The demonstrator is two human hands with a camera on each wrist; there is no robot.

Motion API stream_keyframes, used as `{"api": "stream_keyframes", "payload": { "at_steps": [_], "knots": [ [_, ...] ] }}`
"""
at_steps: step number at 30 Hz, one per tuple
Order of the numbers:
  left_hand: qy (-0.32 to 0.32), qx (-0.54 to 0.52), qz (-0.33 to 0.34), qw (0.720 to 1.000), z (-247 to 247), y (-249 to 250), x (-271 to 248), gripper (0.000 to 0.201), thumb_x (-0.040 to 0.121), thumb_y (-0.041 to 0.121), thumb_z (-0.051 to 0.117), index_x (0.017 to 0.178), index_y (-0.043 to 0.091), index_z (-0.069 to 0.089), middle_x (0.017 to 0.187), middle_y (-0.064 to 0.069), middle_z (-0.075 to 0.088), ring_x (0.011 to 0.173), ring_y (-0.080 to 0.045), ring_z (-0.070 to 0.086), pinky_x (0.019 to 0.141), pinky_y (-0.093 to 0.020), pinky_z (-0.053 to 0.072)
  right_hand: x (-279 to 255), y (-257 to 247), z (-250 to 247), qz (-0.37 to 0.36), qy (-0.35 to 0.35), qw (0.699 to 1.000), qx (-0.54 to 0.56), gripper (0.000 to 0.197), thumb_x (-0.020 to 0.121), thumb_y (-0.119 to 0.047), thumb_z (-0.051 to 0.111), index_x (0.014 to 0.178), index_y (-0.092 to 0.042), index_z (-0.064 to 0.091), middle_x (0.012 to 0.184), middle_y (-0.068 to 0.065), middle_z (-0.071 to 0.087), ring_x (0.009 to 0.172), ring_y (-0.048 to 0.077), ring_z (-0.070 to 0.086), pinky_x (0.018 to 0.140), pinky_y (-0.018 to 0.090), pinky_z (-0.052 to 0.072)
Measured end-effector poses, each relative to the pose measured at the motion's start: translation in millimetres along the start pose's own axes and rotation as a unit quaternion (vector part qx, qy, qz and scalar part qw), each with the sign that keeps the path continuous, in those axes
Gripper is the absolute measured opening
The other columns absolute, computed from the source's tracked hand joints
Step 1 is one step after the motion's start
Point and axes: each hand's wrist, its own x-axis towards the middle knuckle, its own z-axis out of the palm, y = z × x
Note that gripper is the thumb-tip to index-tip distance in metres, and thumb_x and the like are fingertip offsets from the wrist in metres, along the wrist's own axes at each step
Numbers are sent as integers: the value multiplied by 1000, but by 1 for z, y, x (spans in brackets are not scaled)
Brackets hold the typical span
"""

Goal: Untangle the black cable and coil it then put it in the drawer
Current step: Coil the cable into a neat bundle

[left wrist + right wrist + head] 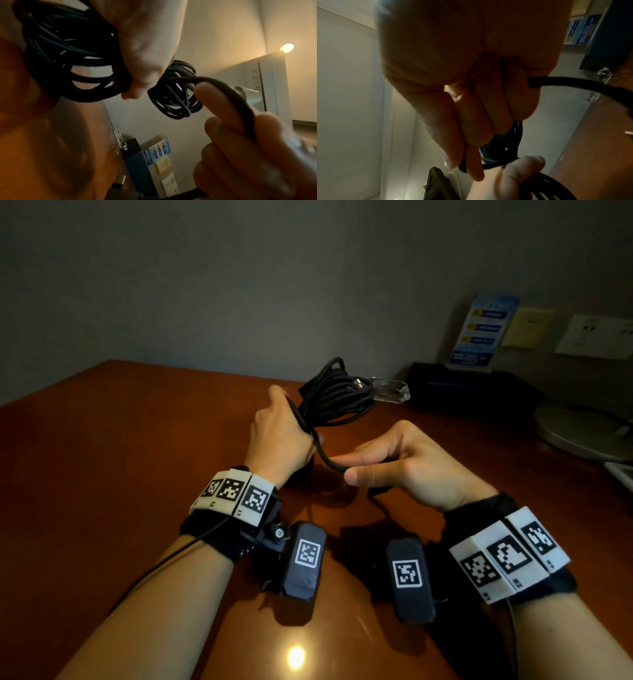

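The coiling step is in hand: the left hand (277, 436) grips the coiled black cable (337, 398) above the wooden table (120, 474), near its far side. The right hand (407, 467) pinches the loose strand just right of it; I think the next move needs one more loop onto the bundle.

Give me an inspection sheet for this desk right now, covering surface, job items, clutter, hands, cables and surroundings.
Surface: brown wooden desk, glossy, a lamp reflection near the front.
Job's things: black cable, mostly coiled, held above the desk; no drawer seen.
Clutter: clear acrylic block, black box, grey round base.
Hands: left hand grips the coil; right hand pinches the loose strand.
Cables: a thin wire runs along the left forearm.
Surroundings: grey wall, blue leaflet, yellow note, wall socket.
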Motion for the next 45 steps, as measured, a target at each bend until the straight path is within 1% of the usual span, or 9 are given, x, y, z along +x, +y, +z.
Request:
{"api": "stream_keyframes", "payload": {
  "at_steps": [5,10,15,23,27,32,37,42,45],
  "knots": [
    [-32,68,24,997,1,-4,5,42,79,35,74,108,13,52,108,-16,65,107,-41,57,74,-33,39,1,-2,1,-6,-24,1000,-5,23,78,3,72,101,1,73,95,18,74,100,34,68,93,43,54],
    [-85,210,140,964,5,0,8,20,84,35,61,91,24,47,85,-3,61,91,-33,62,66,-32,33,-1,-3,2,-50,20,997,-57,13,83,-3,72,93,-8,77,73,-8,73,72,1,66,68,16,48],
    [-162,337,262,890,5,3,5,17,86,30,57,102,34,52,101,4,64,105,-25,54,81,-36,30,7,7,-2,-103,155,960,-208,12,83,-28,70,85,-19,79,82,-10,74,81,0,69,78,25,54],
    [-215,287,333,872,5,5,0,28,81,18,58,76,37,37,70,16,46,90,-16,55,75,-30,25,13,33,-19,-68,238,962,-113,8,84,-16,73,79,-22,74,80,-10,72,76,-2,65,75,17,48],
    [-234,203,310,899,1,6,-7,27,80,17,63,84,39,48,71,14,56,83,-14,60,71,-26,29,10,39,-19,-71,214,974,-26,7,82,-6,71,82,-12,73,67,-11,71,59,-3,56,58,11,43],
    [-245,84,264,929,-3,1,-8,42,70,9,72,92,37,49,78,13,69,76,-11,64,68,-33,49,8,47,-21,-52,185,980,44,11,79,-20,67,82,-20,77,80,2,73,77,14,63,72,23,49],
    [-279,-101,185,937,-7,-4,-6,56,59,4,88,99,22,54,92,8,70,89,-11,67,77,-36,54,8,49,-16,-75,117,989,51,28,86,10,58,96,-13,70,82,-11,74,80,1,67,74,17,52],
    [-280,-232,102,926,1,-1,-10,82,54,11,92,121,2,44,109,-15,66,98,-24,66,89,-39,54,10,46,-12,-97,127,987,31,40,75,9,59,60,-26,70,54,-16,64,51,-6,53,52,8,39],
    [-263,-311,55,912,9,2,-10,87,53,5,90,124,-7,43,94,-18,67,84,-22,67,85,-40,54,15,51,-6,-16,152,987,47,20,86,3,62,75,-13,67,53,-4,54,41,2,34,43,18,28]
  ]
}}
